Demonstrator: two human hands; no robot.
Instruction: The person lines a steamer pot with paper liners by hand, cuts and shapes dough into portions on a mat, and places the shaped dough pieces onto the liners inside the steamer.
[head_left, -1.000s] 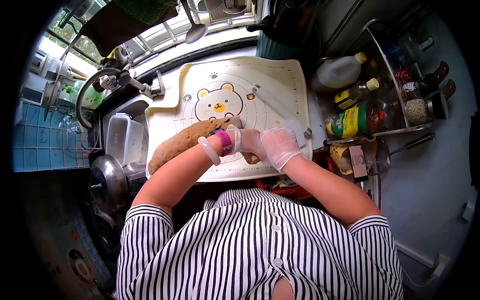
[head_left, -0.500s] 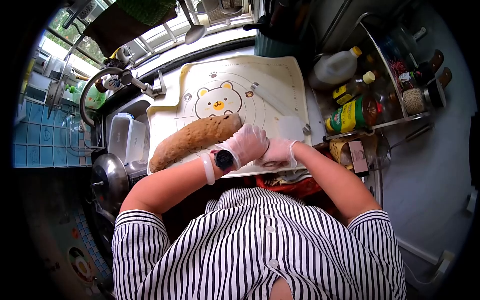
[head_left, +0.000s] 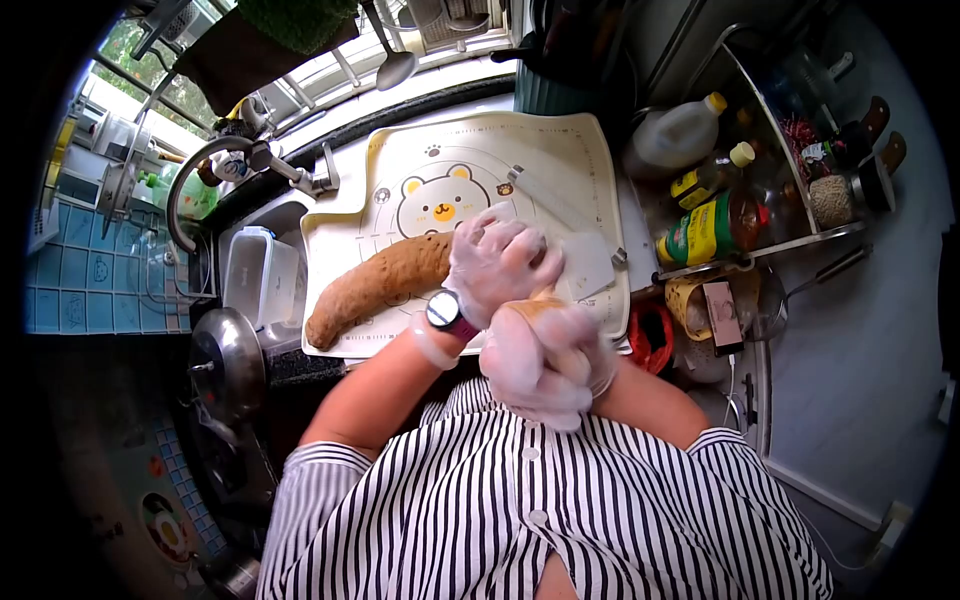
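A long brown dough log point(head_left: 385, 285) lies slantwise on a cream pastry mat point(head_left: 400, 145) printed with a bear face. My left hand point(head_left: 505, 258), in a clear plastic glove, has its fingers curled over the right end of the log and hides that end. Closer to my body, my gloved right hand point(head_left: 550, 365) is closed, slightly blurred by motion. A tan patch, apparently a piece of dough point(head_left: 543, 308), shows at the top of it, mostly covered by the fingers. Past my left hand lie a translucent scraper point(head_left: 592, 268) and a clear rolling pin point(head_left: 565, 212).
On the left are a plastic container point(head_left: 262, 275), a curved tap point(head_left: 178, 195) and a metal lid point(head_left: 228, 362). A rack point(head_left: 790, 245) with bottles and jars stands on the right, near a white jug point(head_left: 678, 138). A ladle point(head_left: 397, 68) hangs by the window.
My right hand has moved toward my body and closed, palm side turned up. My left hand has shifted slightly and curled over the log's end. The scraper is now less covered.
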